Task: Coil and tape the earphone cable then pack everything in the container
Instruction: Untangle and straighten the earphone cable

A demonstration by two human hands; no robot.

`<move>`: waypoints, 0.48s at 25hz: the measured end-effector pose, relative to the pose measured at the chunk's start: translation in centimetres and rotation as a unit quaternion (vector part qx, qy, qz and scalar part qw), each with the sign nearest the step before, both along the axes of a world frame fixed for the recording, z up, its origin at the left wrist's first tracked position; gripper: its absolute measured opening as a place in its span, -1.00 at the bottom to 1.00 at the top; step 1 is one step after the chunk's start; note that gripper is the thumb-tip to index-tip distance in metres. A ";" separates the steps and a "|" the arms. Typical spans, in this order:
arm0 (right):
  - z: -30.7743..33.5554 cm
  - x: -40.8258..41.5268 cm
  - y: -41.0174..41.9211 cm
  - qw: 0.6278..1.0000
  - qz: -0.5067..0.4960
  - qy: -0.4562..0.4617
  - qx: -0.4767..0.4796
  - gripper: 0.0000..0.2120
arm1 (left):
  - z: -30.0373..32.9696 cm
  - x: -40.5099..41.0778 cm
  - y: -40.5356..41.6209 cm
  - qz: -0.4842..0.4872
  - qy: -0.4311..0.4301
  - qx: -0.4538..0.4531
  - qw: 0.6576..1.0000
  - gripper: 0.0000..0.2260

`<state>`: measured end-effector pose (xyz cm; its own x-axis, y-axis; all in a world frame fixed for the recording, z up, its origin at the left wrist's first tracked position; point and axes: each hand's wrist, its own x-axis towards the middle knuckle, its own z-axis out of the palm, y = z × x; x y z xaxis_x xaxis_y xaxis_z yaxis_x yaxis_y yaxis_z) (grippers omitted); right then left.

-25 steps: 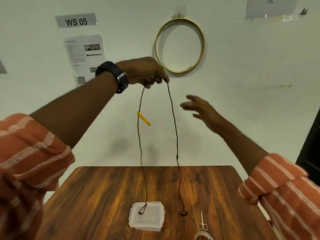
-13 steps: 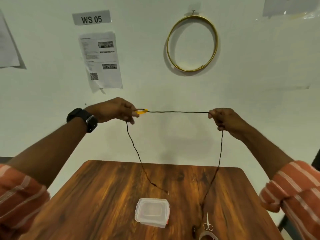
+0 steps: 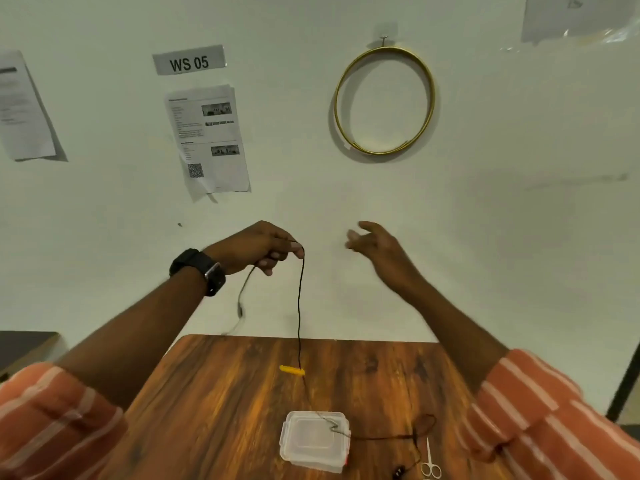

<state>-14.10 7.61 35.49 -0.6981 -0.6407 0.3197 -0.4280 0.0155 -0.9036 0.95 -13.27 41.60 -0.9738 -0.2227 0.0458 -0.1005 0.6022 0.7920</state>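
My left hand (image 3: 256, 247) is raised above the table and pinches the thin black earphone cable (image 3: 300, 306). One strand hangs straight down from it to a yellow piece (image 3: 292, 370) just above the table. A second, blurred strand dangles lower left of the hand. The rest of the cable trails over the lid of the clear plastic container (image 3: 313, 441) and loops to the right, ending at a dark earbud (image 3: 399, 472) near the front edge. My right hand (image 3: 375, 247) hovers to the right of the left, fingers spread, holding nothing.
Small scissors (image 3: 429, 460) lie right of the container on the wooden table (image 3: 214, 403). Behind stands a white wall with a gold hoop (image 3: 383, 100), a "WS 05" sign (image 3: 188, 60) and paper sheets. A dark edge shows at the far right.
My right hand has let go of the cable and opened. The stretched span has dropped; the yellow piece now hangs low near the table, and cable lies across the container.
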 end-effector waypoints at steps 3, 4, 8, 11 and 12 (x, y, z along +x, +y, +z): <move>1.7 4.4 -3.1 0.980 0.183 -0.075 0.018 -0.35 | 0.2 -0.8 1.4 -0.017 0.010 0.034 0.999 -0.78; 1.5 4.6 -3.5 0.976 0.202 -0.076 0.015 -0.45 | 0.2 -0.6 1.4 -0.019 0.014 0.056 0.998 -0.77; 1.7 2.3 -2.7 0.989 0.133 -0.018 -0.065 -0.80 | -1.4 1.6 0.9 -0.057 0.033 0.160 0.985 -0.79; 3.4 0.0 -1.3 0.989 0.074 -0.033 -0.122 -0.79 | -4.8 3.3 1.1 -0.088 0.064 0.237 0.966 -0.72; 4.1 -0.6 -0.9 0.990 0.061 -0.025 -0.121 -0.79 | -6.0 3.7 1.5 -0.091 0.074 0.261 0.958 -0.68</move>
